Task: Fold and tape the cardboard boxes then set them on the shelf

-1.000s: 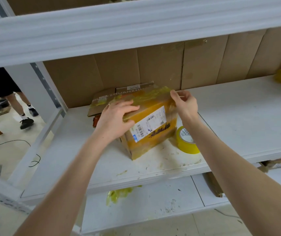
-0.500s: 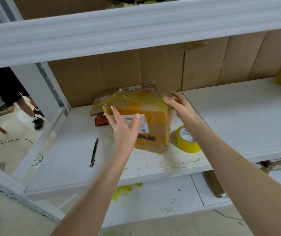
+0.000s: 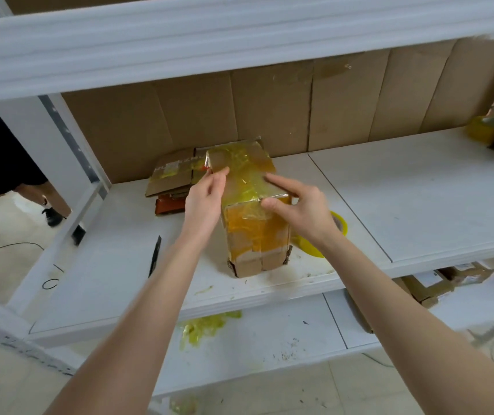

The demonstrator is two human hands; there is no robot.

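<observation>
Taped box (image 3: 251, 211) (upright) between left fingers (image 3: 216, 178), right fingers (image 3: 281, 183).

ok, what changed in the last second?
The taped box was turned and stood on end: its label face has gone from view and a taped end faces the camera. The left hand shifted to hold its upper left edge; the right hand now presses its top front corner. The tape roll and flattened cardboard stayed put.

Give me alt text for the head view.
A cardboard box wrapped in yellow tape stands on a white shelf; the right hand presses its top front edge, the left hand touches its upper left edge. A yellow tape roll lies beside it.
</observation>
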